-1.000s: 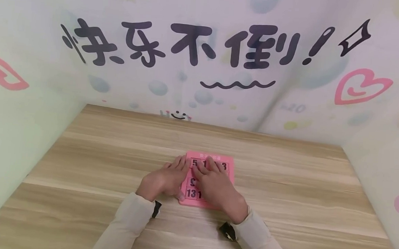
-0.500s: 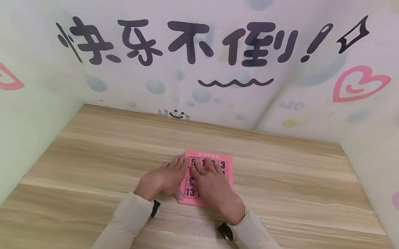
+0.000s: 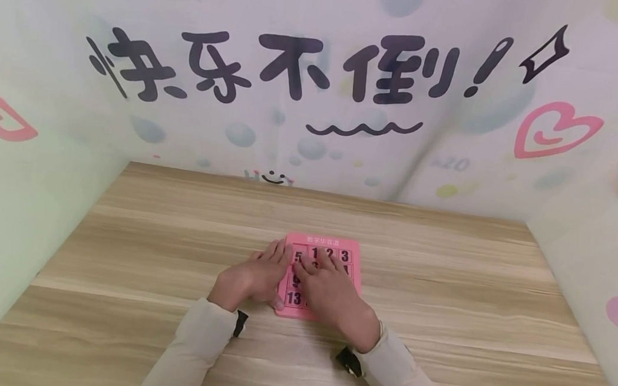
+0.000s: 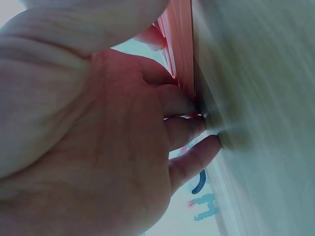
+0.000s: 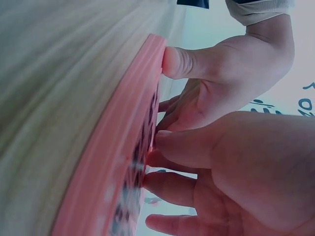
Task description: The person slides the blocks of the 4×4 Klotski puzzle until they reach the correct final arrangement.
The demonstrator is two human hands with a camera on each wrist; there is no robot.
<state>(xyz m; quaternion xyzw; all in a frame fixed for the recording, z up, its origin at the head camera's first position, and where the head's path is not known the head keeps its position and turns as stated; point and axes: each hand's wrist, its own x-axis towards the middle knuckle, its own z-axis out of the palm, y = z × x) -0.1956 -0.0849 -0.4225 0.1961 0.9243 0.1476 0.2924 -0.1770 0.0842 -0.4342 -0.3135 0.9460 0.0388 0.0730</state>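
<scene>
A pink number sliding puzzle (image 3: 350, 244) lies flat on the table, white lettering along its top. My left hand (image 3: 256, 278) braces its left side, the thumb on the lower left corner and the fingers along the edge; in the left wrist view the fingertips (image 4: 211, 141) reach down to the tabletop. Over the tiles spreads my right hand (image 3: 334, 295), its fingertips touching them near the 5 tile (image 3: 297, 256). That tile sits a little below its row, with a gap above it. Tiles 1, 2, 3, 9 and 13 show in part; the right hand hides the middle and lower right.
The wood-grain table (image 3: 468, 285) extends on all sides of the puzzle. A printed cloth wall (image 3: 271, 114) with black lettering stands behind it, and pale walls close off the left and right. Pale sleeves with dark straps cover both wrists.
The 5 tile has slid slightly toward me, opening a gap at the puzzle's upper left. My right fingertips moved down a little with it. The left hand keeps its place.
</scene>
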